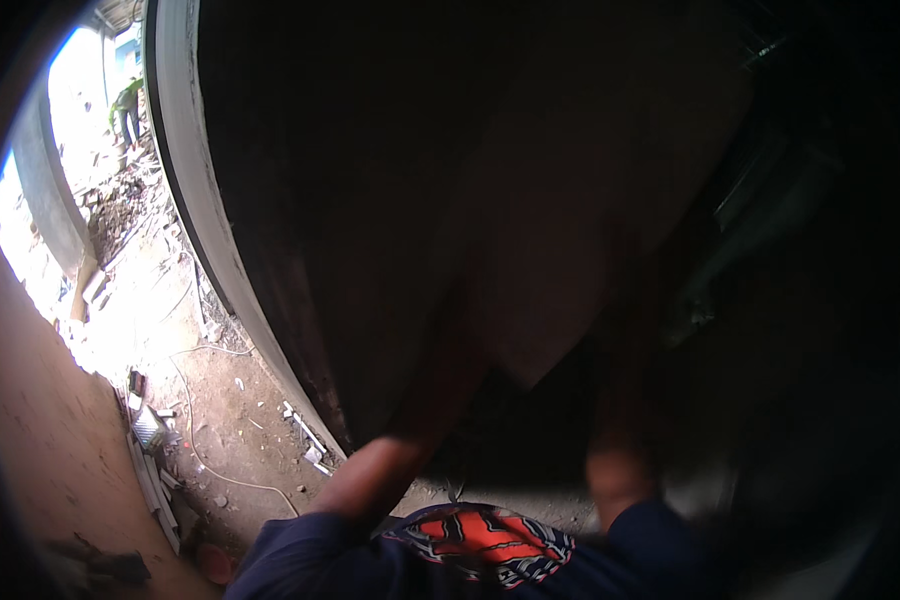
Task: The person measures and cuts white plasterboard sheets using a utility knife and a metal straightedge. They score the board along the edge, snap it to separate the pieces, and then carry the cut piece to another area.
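Both of my forearms reach forward from dark blue sleeves into deep shade, the left forearm (375,476) left of the middle and the right forearm (619,476) right of it. Where my hands end up is too dark to make out, so neither their fingers nor anything they may hold can be told. Before me, beyond the forearms, a large dim flat surface (555,300) tapers to a corner near the middle. Pale streaks of a shiny thing (735,195), its kind unclear, show faintly at the right.
A pale frame edge (217,202) bounds the dark area on the left. Past it, a cable (189,405) crosses the dirt floor (232,442). Rubble (116,214), white strips (150,480) and a plastered wall (52,420) lie left. Another person (127,109) bends far off, upper left.
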`<state>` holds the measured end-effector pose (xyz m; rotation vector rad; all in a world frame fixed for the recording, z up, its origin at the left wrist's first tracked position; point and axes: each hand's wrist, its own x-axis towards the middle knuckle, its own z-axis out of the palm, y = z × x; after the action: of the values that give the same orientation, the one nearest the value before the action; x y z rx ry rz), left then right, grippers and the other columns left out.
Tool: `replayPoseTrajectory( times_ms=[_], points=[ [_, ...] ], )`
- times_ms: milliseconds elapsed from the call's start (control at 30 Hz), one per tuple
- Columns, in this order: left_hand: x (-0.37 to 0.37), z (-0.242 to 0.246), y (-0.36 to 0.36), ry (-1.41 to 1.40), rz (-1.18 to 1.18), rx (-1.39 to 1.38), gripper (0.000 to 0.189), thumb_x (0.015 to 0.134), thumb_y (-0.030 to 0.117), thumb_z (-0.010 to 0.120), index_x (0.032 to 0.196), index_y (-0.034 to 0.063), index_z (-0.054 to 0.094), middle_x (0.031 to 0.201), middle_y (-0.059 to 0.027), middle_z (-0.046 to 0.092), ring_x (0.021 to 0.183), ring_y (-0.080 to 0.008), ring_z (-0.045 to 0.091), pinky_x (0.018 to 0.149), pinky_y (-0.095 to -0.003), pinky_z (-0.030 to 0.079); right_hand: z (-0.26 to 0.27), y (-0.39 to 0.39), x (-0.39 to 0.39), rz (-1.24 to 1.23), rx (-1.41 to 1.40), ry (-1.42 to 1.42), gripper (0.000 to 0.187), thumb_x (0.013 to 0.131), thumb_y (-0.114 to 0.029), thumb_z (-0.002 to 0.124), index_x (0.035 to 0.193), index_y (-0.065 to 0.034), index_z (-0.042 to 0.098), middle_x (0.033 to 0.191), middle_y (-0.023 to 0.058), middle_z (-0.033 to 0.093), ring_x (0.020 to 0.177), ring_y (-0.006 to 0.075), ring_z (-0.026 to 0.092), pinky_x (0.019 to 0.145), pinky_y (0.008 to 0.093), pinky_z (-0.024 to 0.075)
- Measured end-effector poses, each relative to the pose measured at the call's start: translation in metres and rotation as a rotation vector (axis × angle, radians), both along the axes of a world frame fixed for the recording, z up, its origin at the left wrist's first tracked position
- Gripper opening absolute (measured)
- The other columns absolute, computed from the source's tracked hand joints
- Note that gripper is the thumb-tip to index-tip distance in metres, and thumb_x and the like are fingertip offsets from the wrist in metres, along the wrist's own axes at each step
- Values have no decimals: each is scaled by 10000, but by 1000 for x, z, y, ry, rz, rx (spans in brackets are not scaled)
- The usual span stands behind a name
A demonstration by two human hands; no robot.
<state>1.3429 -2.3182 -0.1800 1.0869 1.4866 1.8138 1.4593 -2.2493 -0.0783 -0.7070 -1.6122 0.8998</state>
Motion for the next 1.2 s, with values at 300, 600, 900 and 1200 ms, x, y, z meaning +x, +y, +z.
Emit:
replayPoseTrajectory(
  times_ms=[300, 600, 900, 1200],
  points=[
    [-7, 7, -13, 234, 118, -53, 592, 1128, 284, 511, 1651, 39, 379, 1689, -159, 422, 1570, -312, 395, 1331, -456, 297, 41, 31, -15, 90, 29, -12, 585, 1069, -259, 684, 1521, 62, 496, 1469, 227, 600, 1313, 390, 602, 1111, 477, 499],
    [4, -68, -60, 447, 144, -183, 589, 1114, 248, 502, 1650, 33, 380, 1705, -164, 409, 1572, -298, 402, 1327, -434, 304, -102, -22, 7, 62, -78, -2, 609, 1057, -261, 708, 1530, 52, 488, 1453, 215, 612, 1298, 362, 613, 1094, 466, 513],
    [-44, 76, 41, 418, 362, 243, 646, 1107, 234, 600, 1662, 18, 350, 1676, -194, 431, 1539, -315, 443, 1307, -460, 349, 173, 57, -45, 212, 168, 142, 635, 1044, -264, 731, 1540, 43, 480, 1437, 202, 624, 1283, 334, 625, 1077, 455, 527],
    [8, -116, -55, -1239, -429, 538, 665, 1137, 278, 568, 1690, 31, 294, 1670, -135, 439, 1501, -267, 474, 1305, -449, 349, -100, -19, 13, 86, -116, -10, 662, 1031, -266, 754, 1549, 33, 472, 1420, 190, 636, 1267, 306, 637, 1060, 444, 542]
  ],
)
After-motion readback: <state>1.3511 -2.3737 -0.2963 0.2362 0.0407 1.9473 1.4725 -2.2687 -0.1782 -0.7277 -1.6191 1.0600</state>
